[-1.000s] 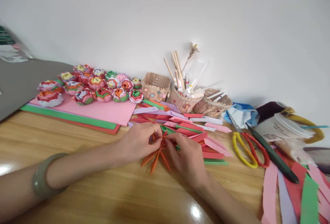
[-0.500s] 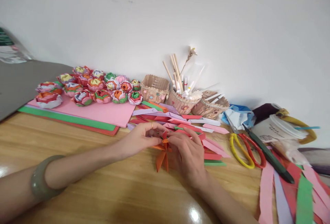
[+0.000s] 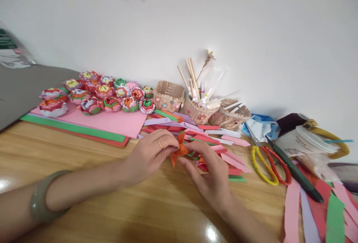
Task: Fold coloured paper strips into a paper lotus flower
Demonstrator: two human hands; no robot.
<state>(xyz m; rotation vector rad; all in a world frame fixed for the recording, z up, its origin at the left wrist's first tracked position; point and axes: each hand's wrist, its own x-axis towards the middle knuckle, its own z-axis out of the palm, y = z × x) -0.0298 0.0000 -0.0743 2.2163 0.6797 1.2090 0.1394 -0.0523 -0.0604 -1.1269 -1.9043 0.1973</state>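
A small orange folded-paper flower (image 3: 179,150) with pointed petals is held up just above the table, between my two hands. My left hand (image 3: 151,153), with a ring on one finger, pinches its left side between thumb and fingers. At its right side, the thumb and forefinger of my right hand (image 3: 209,172) curve round a petal, their tips at the paper. Behind my hands lies a heap of folded paper strips (image 3: 207,138) in red, pink, purple, green and white, partly covered by my right hand.
Finished layered paper flowers (image 3: 104,91) stand on stacked coloured sheets (image 3: 123,122) at the left. Decorated baskets (image 3: 169,95) line the wall, one holding sticks and pens. To the right lie scissors (image 3: 263,164), a dark green pen-like tool (image 3: 299,176), a white lidded cup (image 3: 299,142) and uncut strips (image 3: 292,209).
The orange flower has been turned and raised, so its petals now spread toward me. My right hand has rolled over, with its thumb and forefinger further apart.
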